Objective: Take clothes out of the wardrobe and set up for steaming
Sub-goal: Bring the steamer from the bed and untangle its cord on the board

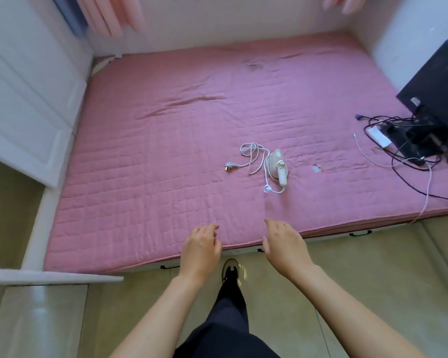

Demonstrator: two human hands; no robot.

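Note:
A small white handheld steamer [276, 167] lies on the pink quilted bed [166, 156], its white cord [251, 157] coiled to its left with the plug [228, 167] at the end. My left hand [201, 250] and my right hand [285, 244] hover side by side over the bed's near edge, both empty with fingers loosely curled and apart. The steamer is well beyond both hands. No clothes are in view. White panelled wardrobe doors [23, 107] stand at the left.
A black monitor [437, 99] rests on the bed's right side amid tangled black and white cables [404, 151]. Pink curtains [109, 16] hang at the back wall. My dark-trousered leg and shoe [230, 271] stand on the beige floor. A white ledge [49, 279] juts in at lower left.

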